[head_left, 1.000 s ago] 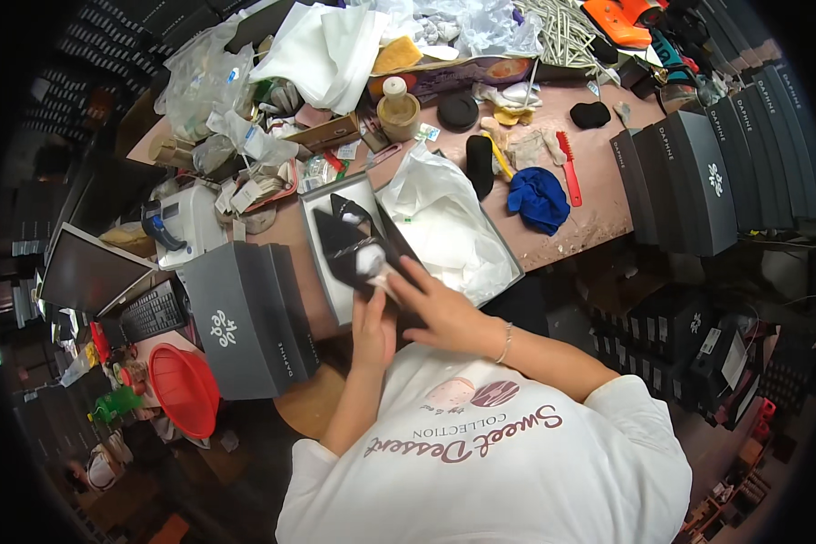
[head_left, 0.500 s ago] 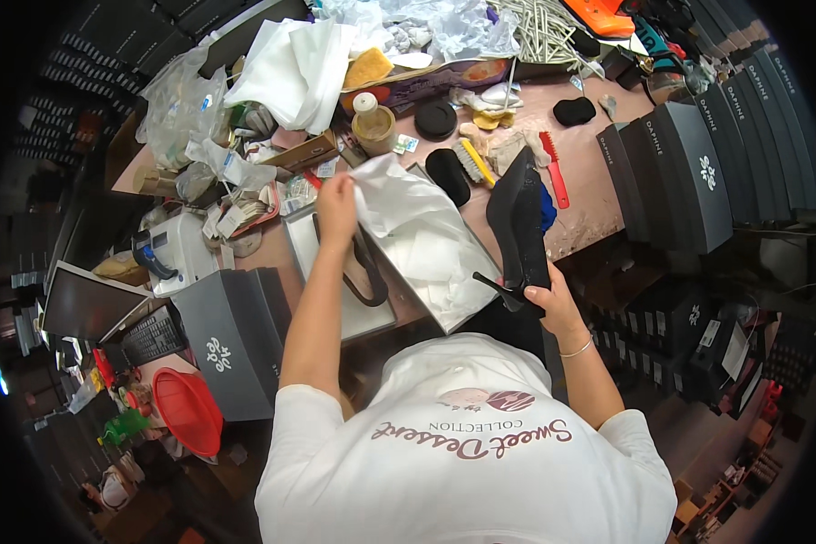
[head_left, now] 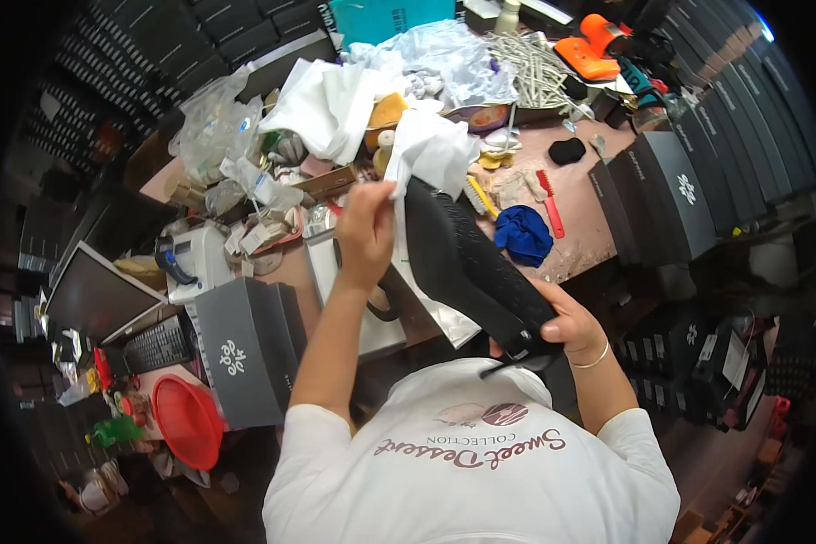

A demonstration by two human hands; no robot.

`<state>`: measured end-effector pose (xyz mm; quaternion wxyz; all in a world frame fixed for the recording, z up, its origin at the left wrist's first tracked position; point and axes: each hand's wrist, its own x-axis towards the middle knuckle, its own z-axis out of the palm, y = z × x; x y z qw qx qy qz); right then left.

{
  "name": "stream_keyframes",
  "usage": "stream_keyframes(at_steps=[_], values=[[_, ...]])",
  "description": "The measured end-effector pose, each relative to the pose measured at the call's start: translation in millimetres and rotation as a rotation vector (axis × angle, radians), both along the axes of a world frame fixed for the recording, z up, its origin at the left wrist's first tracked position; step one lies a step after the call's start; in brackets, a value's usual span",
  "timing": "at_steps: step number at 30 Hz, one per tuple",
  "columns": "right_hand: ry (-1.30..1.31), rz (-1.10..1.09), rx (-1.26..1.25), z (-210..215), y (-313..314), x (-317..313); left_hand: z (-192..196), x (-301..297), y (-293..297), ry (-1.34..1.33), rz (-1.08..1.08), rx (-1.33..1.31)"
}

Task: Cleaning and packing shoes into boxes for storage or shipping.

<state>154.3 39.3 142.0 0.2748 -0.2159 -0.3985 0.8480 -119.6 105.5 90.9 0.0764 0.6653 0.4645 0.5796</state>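
A: A black high-heeled shoe (head_left: 467,267) is held up over a cluttered pink workbench (head_left: 598,240), clear of the open shoebox (head_left: 358,313) where it was seen lying a second ago. How is it gripped?

B: The heel end is clamped in the right hand (head_left: 553,322), at about four o'clock from the frame's centre, fingers wrapped shut around it. The toe is pointed toward twelve o'clock.

A: And the other hand?

B: The left hand (head_left: 364,231) is raised at about eleven o'clock, its fingers pinched together on a sheet of white tissue paper (head_left: 431,154), which is pressed against the toe. Half a second earlier the same paper was being drawn up from the box while the shoe was held off to the right; the two have since been brought together.

A: What is suggested by that?

B: Wrapping or stuffing of the shoe appears to be under way, though neither is seen completed.

A: What is seen nearby?

B: A blue cloth (head_left: 523,234) and a red-handled brush (head_left: 548,198) at one o'clock, a closed grey box (head_left: 245,354) at eight o'clock.
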Motion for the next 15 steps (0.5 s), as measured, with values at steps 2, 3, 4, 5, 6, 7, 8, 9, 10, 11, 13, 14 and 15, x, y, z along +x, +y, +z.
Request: stream_keyframes(at_steps=[2, 3, 4, 5, 6, 7, 8, 9, 10, 11, 13, 14, 15], values=[[-0.107, -0.078, -0.015, 4, -2, -10, -4, 15, -20, -0.002, -0.06, 0.067], [-0.177, -0.125, -0.024, 7, -3, -16, -4, 19, -32, -0.007, -0.097, 0.055], [-0.167, -0.173, -0.04, -14, -3, -14, -6, 24, -36, 0.004, -0.128, -0.009], [-0.265, -0.369, 0.01, -25, -9, -16, -9, 25, -38, 0.016, -0.159, -0.071], [-0.269, -0.389, -0.017, -40, -12, -8, -11, 24, -40, 0.028, -0.183, -0.135], [-0.268, -0.395, -0.041, -52, -14, -1, -14, 18, -41, 0.09, -0.26, -0.261], [-0.135, -0.399, -0.1, -58, -22, 4, -22, 10, -40, 0.153, -0.338, -0.386], [-0.007, -0.402, -0.16, -65, -35, 10, -34, 7, -39, 0.211, -0.419, -0.514], [0.129, -0.396, -0.231, -72, -47, 14, -43, 4, -44, 0.288, -0.448, -0.464], [0.177, -0.403, -0.285, -79, -54, 19, -54, 1, -48, 0.381, -0.381, -0.49], [0.271, -0.441, -0.385, -90, -69, 29, -76, 0, -50, 0.569, -0.268, -0.529], [0.287, -0.463, -0.42, -97, -77, 33, -86, 2, -49, 0.495, -0.17, -0.506], [0.317, -0.463, -0.449, -101, -81, 34, -87, 7, -48, 0.229, -0.193, -0.599]])
